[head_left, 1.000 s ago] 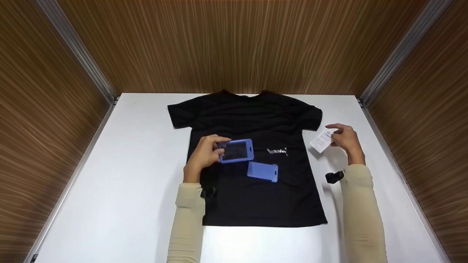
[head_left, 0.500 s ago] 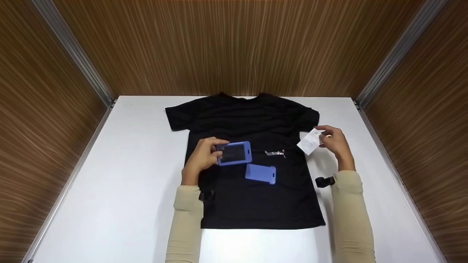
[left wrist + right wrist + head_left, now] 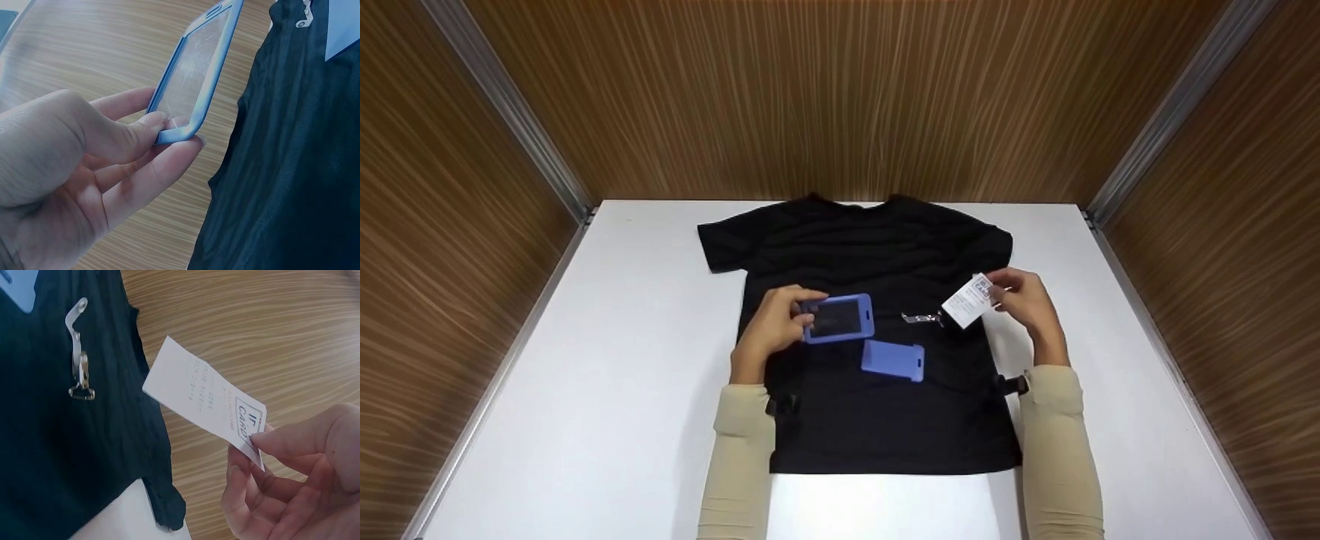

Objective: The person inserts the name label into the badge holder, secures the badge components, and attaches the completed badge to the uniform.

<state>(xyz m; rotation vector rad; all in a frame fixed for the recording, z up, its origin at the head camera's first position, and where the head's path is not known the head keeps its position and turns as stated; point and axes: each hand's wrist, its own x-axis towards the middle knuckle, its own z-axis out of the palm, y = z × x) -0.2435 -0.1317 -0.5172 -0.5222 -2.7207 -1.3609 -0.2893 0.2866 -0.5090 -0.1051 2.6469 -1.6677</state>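
Observation:
My left hand pinches one end of a blue badge holder with a clear window, above the shirt. In the left wrist view, thumb and fingers grip the corner of the tilted holder. A white card is pinched by one end in my right hand. Printed letters reading "CARD" show on the card in the right wrist view. Between the hands lie a flat blue badge cover and a badge clip with a clear strap and metal end.
A black T-shirt is spread on the white table, beneath the cover and clip. Wood-patterned panels with metal corner rails enclose the table at the back and both sides.
My right hand has carried the card leftward, from beside the shirt to over its right edge near the clip. The left hand keeps the holder in nearly the same place.

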